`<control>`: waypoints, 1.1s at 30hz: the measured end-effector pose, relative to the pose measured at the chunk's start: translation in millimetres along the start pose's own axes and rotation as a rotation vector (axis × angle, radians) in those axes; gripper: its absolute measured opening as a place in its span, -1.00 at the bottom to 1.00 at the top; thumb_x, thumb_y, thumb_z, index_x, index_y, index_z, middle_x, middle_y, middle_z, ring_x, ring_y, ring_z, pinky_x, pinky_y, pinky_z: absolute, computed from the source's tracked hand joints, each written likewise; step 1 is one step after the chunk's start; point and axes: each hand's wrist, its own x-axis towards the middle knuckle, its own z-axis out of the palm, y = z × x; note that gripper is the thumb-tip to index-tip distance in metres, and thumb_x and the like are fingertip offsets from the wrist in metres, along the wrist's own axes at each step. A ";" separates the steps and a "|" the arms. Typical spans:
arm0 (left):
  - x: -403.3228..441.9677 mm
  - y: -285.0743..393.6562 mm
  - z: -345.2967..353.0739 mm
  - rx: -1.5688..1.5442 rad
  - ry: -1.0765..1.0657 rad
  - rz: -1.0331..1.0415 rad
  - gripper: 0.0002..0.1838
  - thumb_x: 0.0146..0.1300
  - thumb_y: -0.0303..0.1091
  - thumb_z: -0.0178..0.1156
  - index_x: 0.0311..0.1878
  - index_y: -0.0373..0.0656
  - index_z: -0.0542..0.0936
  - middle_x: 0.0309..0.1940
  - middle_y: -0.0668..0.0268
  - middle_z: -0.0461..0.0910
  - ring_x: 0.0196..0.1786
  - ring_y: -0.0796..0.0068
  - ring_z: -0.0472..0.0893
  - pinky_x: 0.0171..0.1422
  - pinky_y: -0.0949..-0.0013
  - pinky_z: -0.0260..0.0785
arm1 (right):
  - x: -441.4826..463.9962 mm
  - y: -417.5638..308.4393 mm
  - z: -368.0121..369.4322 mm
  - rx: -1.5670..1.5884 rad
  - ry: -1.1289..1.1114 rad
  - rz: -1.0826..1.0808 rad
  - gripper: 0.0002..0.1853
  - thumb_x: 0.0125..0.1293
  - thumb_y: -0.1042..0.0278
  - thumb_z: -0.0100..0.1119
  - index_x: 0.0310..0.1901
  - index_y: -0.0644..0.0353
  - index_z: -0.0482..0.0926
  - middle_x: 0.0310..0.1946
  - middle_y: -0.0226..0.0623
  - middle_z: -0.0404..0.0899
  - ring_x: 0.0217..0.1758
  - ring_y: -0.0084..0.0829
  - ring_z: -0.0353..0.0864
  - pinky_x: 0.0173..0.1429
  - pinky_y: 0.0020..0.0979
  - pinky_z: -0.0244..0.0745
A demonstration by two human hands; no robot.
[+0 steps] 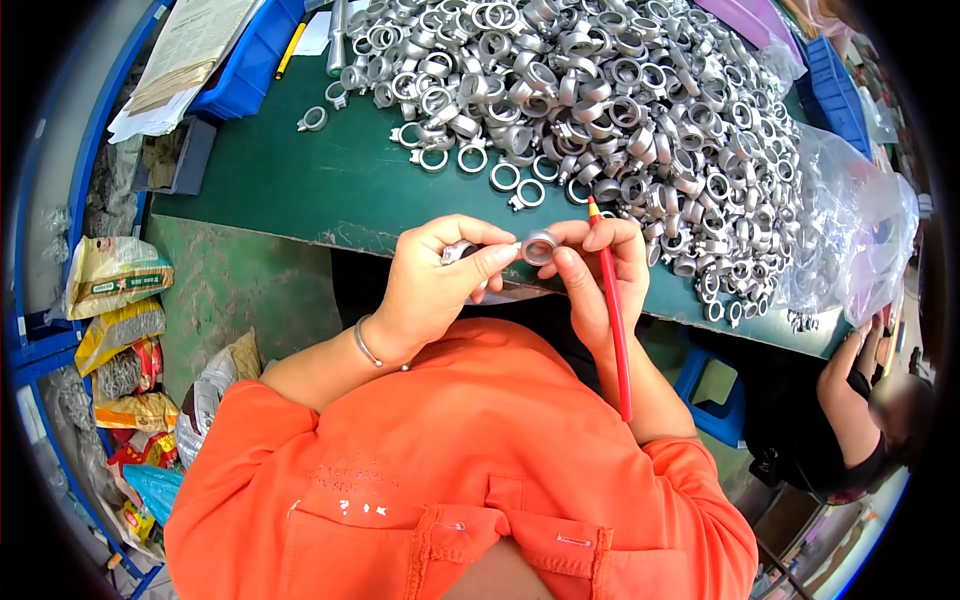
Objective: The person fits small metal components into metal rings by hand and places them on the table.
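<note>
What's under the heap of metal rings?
The heap of metal rings sits on a green tabletop, bare along the heap's left side. Directly beneath, the rings hide the surface, so whether anything else lies there can't be seen.

Through my remote feed, I record a workshop. Evidence noted: a green worktable [270, 175] heaped with metal rings [600, 110], blue plastic bins [250, 75], and sacks [118, 280] along a blue rack [50, 353].
</note>
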 end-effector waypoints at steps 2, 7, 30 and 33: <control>-0.3 0.5 -0.7 0.052 0.002 0.003 -0.90 0.15 -0.50 0.21 -0.26 -0.29 0.57 -0.46 0.32 0.59 -0.51 0.70 0.49 -0.52 0.66 0.31 | -0.3 1.4 1.3 -0.014 -0.003 -0.022 -0.74 0.23 0.64 0.06 -0.20 0.13 0.20 -0.22 -0.06 0.53 -0.30 -0.49 0.55 -0.23 -0.54 0.50; -2.1 8.8 5.0 0.097 -0.031 0.014 -0.89 0.15 -0.47 0.22 -0.27 -0.28 0.58 -0.49 0.36 0.57 -0.53 0.73 0.49 -0.50 0.68 0.30 | 1.0 0.8 0.0 -0.036 0.017 -0.105 -0.70 0.16 0.75 0.08 -0.22 0.19 0.22 -0.19 -0.05 0.54 -0.20 -0.45 0.57 -0.10 -0.48 0.51; 7.2 -1.2 -3.6 -0.250 -0.150 -0.228 -0.80 0.27 -0.40 0.10 -0.07 -0.23 0.47 -0.20 0.14 0.58 -0.57 0.67 0.43 -0.59 0.64 0.23 | -1.5 7.6 -0.3 -0.325 -0.012 -0.147 -0.51 -0.05 0.66 0.35 -0.20 0.14 0.23 -0.23 -0.19 0.56 -0.20 -0.51 0.50 -0.07 -0.49 0.40; 6.3 0.0 -1.0 -0.234 -0.111 -0.220 -0.77 0.22 -0.43 0.17 -0.09 -0.31 0.48 -0.27 0.22 0.59 -0.54 0.67 0.48 -0.60 0.67 0.24 | -3.1 11.7 -2.1 -0.355 0.036 -0.154 -0.50 -0.06 0.66 0.36 -0.18 0.14 0.24 -0.26 -0.21 0.55 -0.27 -0.54 0.48 -0.15 -0.52 0.41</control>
